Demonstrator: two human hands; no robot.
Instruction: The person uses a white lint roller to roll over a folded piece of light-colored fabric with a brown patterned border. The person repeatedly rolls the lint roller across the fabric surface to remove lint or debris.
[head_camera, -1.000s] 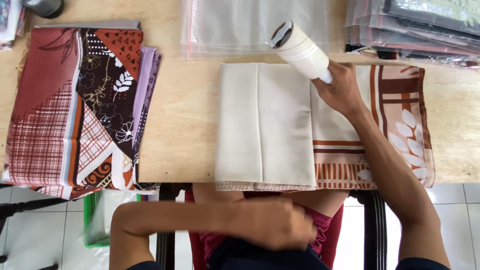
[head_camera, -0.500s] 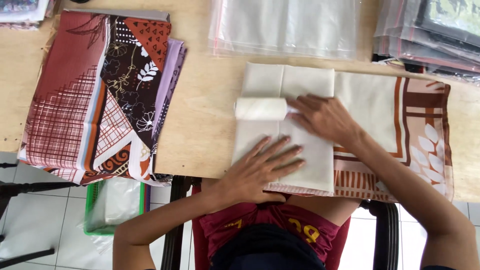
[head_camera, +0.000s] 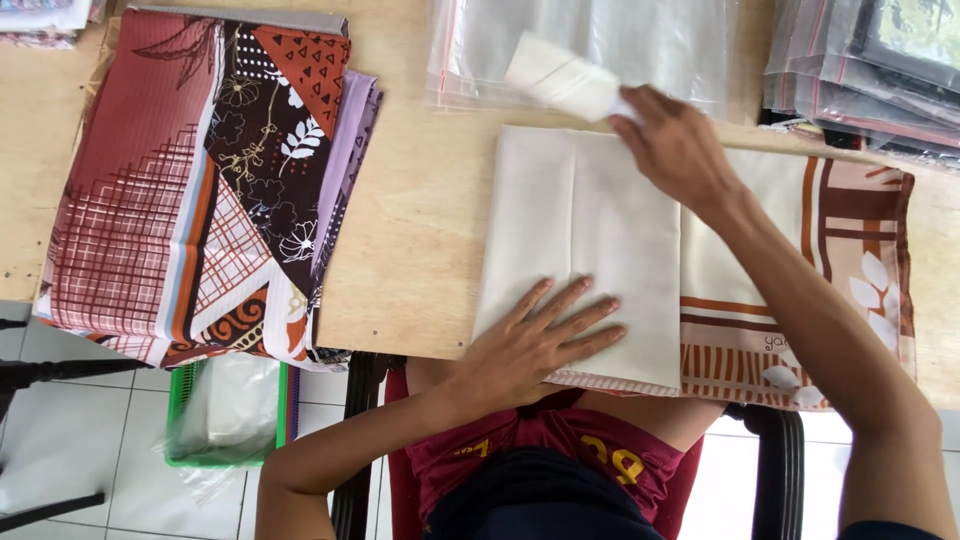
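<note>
Table: I sit at a pale wooden table (head_camera: 420, 250), with a white tile floor below it.
Basket: a green basket (head_camera: 225, 425) stands on the floor under the table edge, with clear plastic stuff in it.
Bags: flat see-through bags (head_camera: 660, 40) lie at the far side of the table, and a pile of bagged cloths (head_camera: 860, 70) sits at the far right corner.
Stack: a stack of folded cloths (head_camera: 190, 190) in red, brown and purple lies on my left.
Cloth: the folded cream cloth (head_camera: 580, 240) with brown stripes and leaves lies flat right in front of me.
Left hand: my left hand (head_camera: 530, 345) lies flat on the near part of the cream cloth, fingers spread wide apart.
Right hand: my right hand (head_camera: 680, 145) is over the far edge of the cloth, fingers closed around the handle of a white roller (head_camera: 560, 78), which is up over the see-through bags.
</note>
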